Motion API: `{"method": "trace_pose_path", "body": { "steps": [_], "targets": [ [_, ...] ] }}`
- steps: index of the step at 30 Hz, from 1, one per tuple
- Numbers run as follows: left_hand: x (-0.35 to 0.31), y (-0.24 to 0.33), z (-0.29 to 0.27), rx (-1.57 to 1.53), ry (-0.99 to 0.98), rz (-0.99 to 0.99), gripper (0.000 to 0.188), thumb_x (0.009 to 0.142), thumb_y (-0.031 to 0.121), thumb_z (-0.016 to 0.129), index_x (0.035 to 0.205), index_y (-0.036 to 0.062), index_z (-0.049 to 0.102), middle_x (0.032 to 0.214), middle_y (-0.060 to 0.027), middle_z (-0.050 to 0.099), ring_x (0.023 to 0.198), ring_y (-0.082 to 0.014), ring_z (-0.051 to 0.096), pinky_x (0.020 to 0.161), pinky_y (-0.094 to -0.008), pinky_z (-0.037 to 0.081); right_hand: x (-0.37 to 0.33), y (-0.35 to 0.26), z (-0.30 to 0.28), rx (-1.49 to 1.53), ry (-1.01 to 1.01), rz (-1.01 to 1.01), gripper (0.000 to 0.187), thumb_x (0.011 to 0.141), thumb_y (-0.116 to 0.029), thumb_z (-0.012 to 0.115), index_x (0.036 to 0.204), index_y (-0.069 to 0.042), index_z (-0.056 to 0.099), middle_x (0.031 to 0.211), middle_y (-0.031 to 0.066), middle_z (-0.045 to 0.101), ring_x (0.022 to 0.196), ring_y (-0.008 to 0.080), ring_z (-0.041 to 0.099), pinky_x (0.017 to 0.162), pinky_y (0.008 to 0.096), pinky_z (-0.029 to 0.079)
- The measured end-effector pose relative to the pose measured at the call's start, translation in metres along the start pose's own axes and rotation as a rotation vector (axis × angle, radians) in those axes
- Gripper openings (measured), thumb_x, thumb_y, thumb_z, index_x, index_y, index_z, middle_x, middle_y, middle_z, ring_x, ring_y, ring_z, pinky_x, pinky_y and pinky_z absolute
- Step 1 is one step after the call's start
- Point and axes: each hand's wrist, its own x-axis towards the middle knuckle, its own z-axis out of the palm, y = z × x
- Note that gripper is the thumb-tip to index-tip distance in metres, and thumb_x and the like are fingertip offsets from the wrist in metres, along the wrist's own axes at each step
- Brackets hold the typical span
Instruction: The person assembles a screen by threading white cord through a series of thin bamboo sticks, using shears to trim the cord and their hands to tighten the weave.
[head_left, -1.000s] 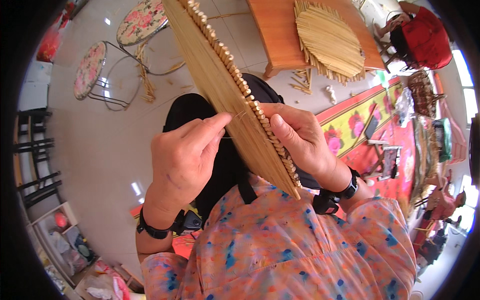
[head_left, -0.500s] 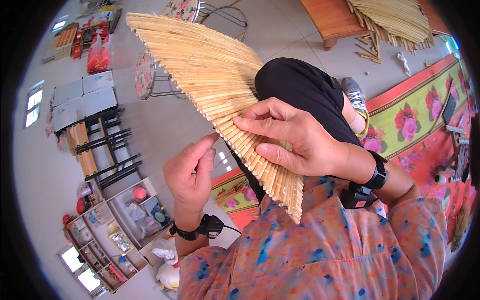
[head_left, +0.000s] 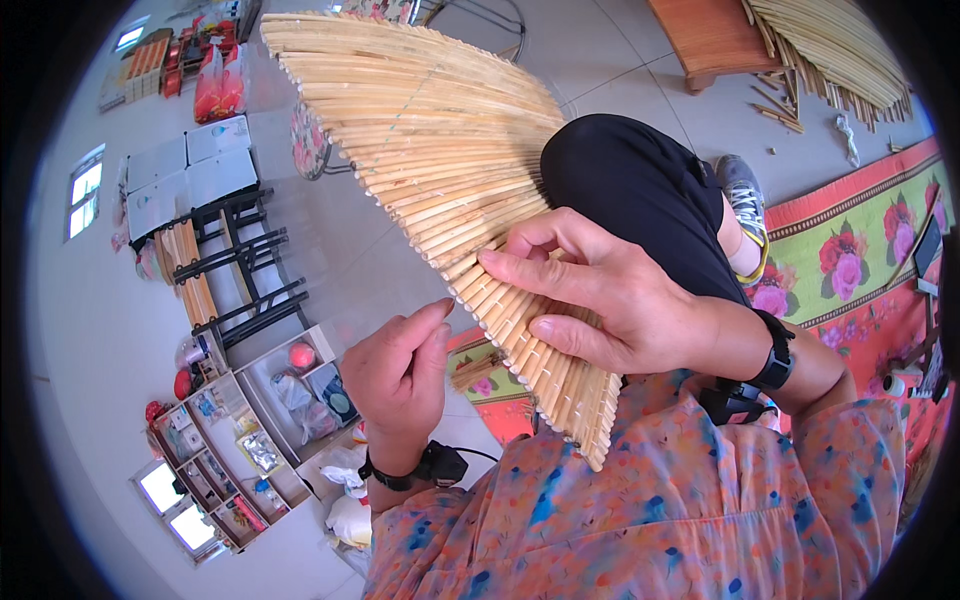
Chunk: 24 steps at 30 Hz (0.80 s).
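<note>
A fan-shaped panel of pale straw stalks (head_left: 430,130), joined side by side with white thread stitches, leans across my raised knee and narrows toward my lap. My right hand (head_left: 610,290) lies over its narrower part, index fingertip and thumb pressed on the stalks and the other fingers curled. Close to the panel's left edge is my left hand (head_left: 400,380), its fingers curled and the thumb against the index finger. Whatever it may pinch is too small to make out. A faint dark thread line (head_left: 405,115) crosses the wide part of the panel.
At the upper right, a wooden bench (head_left: 715,45) carries a second stalk panel (head_left: 835,45), with loose stalk pieces (head_left: 780,110) below. A floral mat (head_left: 840,265) covers the floor on the right. Black-legged folded tables (head_left: 240,270) and a compartment shelf (head_left: 215,470) stand left.
The whole view has shifted, so everything sits a little farther right and lower. My left fingertips are slightly farther from the panel's edge; my right hand keeps its place on the stalks.
</note>
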Motion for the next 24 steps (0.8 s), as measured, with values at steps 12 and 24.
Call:
{"method": "trace_pose_path", "body": {
  "steps": [12, 24],
  "targets": [
    [0.0, -0.008, 0.016, -0.156, 0.086, -0.036, 0.016, 0.082, -0.008, 0.063, 0.096, -0.0032, 0.067, 0.06, -0.0086, 0.054, 0.05, -0.0162, 0.053, 0.047, -0.0258, 0.038, 0.005, 0.005, -0.001, 0.048, 0.021, -0.037, 0.051, 0.084, -0.012, 0.069, 0.132, -0.003, 0.055, 0.111, 0.0143, 0.054, 0.088, 0.0258, 0.058, 0.074, 0.0318, 0.053],
    [0.001, -0.006, 0.009, -0.19, 0.017, -0.081, 0.016, 0.086, -0.007, 0.06, 0.1, -0.0011, 0.063, 0.067, -0.0099, 0.06, 0.056, -0.0178, 0.058, 0.052, -0.0261, 0.044, 0.012, 0.0, -0.001, -0.026, 0.008, -0.059, 0.049, 0.082, -0.02, 0.071, 0.122, 0.005, 0.058, 0.11, 0.0185, 0.057, 0.091, 0.0311, 0.06, 0.077, 0.0355, 0.053]
  ]
}}
